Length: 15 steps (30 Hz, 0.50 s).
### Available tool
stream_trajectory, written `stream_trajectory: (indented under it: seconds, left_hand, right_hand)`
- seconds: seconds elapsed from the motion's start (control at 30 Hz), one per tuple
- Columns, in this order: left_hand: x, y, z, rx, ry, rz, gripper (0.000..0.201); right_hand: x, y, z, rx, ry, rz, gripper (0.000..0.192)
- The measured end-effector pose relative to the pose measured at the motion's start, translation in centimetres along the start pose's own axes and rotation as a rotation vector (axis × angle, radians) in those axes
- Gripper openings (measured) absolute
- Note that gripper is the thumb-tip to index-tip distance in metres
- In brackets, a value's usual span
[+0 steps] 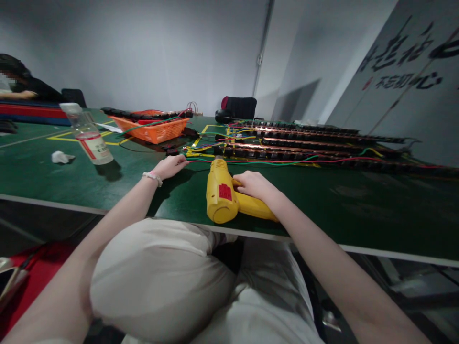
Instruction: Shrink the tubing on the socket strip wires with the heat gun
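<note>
A yellow heat gun (pixel 221 193) with a red label lies near the table's front edge, its nozzle facing away from me. My right hand (pixel 255 184) is closed on its handle, fingers at the trigger side. Left of the nozzle, my left hand (pixel 171 167) rests low over the table with its fingers pinched together. A red wire (pixel 199 161) runs from those fingertips to the right, past the nozzle; the end inside the fingers is hidden. Beyond the nozzle, long dark strips with copper-coloured bars (pixel 287 143) lie side by side, with coloured wires along them.
An orange basket (pixel 158 131) holding more strips and wires stands behind my left hand. A clear bottle (pixel 91 138) and a crumpled white tissue (pixel 61 157) are at the left of the green table (pixel 322 205). Another person (pixel 32 86) sits far left.
</note>
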<state>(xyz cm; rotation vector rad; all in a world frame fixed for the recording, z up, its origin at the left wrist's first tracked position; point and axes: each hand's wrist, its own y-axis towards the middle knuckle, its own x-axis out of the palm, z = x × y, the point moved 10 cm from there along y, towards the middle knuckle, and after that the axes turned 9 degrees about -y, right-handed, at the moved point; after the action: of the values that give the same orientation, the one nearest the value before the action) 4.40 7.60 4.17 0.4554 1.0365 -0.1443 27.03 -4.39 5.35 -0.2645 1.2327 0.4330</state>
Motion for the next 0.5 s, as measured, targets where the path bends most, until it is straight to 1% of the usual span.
stream_trajectory:
  seconds: [0.1, 0.2, 0.37, 0.5]
  left_hand:
    - [0.2, 0.1, -0.8, -0.06, 0.046, 0.001, 0.036]
    - [0.6, 0.2, -1.0, -0.06, 0.033, -0.003, 0.039]
    - [0.5, 0.6, -1.2, -0.017, -0.108, 0.058, 0.045]
    - [0.3, 0.8, -1.6, -0.023, -0.198, 0.118, 0.044]
  right_hand:
    - [-0.2, 0.1, -0.2, -0.003, 0.018, 0.002, 0.02]
    - [-0.2, 0.2, -0.2, -0.001, 0.026, -0.011, 0.02]
    - [0.0, 0.7, -0.5, -0.003, 0.045, -0.029, 0.022]
    - [-0.3, 2.0, -2.1, -0.042, 0.059, -0.013, 0.023]
